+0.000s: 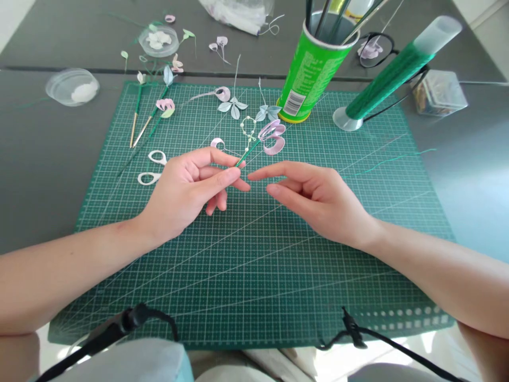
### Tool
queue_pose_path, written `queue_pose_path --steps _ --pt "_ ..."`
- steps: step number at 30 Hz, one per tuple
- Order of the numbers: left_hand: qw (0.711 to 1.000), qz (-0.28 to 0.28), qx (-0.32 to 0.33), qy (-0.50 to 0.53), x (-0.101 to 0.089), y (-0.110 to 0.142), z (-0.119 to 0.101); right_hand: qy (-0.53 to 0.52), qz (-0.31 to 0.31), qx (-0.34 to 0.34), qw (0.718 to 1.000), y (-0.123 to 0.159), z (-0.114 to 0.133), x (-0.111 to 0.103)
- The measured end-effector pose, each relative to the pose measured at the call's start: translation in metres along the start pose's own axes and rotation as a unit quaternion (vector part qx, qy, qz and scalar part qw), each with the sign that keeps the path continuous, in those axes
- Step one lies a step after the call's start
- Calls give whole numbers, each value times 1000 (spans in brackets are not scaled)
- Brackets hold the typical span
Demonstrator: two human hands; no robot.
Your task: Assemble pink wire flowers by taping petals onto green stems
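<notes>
My left hand [194, 183] pinches the green-wrapped stem of a handmade flower [272, 137] with lilac looped petals. The stem tilts up to the right, and the petals stand clear of the fingers. Close by the stem shows a thin beaded loop [248, 126]; whether it is joined to the stem I cannot tell. My right hand [310, 193] hovers just right of the left fingertips, thumb and forefinger apart, with nothing visible between them. White-handled scissors [153, 168] lie partly hidden behind my left hand. Beyond the hands are two pale blue flowers [234, 107] on wire stems.
A green cutting mat [254, 276] covers the table middle. At its back stand a green can [314, 69] of tools and a tube wound with green thread [392, 79]. Small clear dishes [73, 87], finished flower stems [149, 124] and a clear box [440, 94] lie around.
</notes>
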State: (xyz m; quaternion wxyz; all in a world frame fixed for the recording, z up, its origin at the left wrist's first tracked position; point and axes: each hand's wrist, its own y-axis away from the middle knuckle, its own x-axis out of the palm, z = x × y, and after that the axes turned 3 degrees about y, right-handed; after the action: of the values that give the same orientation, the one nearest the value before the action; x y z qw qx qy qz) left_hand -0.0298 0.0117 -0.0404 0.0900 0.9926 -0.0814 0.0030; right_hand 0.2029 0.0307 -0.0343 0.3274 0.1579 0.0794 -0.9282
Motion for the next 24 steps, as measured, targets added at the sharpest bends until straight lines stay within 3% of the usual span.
queue_pose_path --steps 6,13,24 --pt "998 -4 6 -57 -3 1 -1 71 -9 -19 997 5 13 -2" --pt "987 31 2 -157 0 2 -4 126 54 -86 987 8 13 -6" --pt "964 73 111 -229 0 9 1 158 128 -200 959 10 9 -8"
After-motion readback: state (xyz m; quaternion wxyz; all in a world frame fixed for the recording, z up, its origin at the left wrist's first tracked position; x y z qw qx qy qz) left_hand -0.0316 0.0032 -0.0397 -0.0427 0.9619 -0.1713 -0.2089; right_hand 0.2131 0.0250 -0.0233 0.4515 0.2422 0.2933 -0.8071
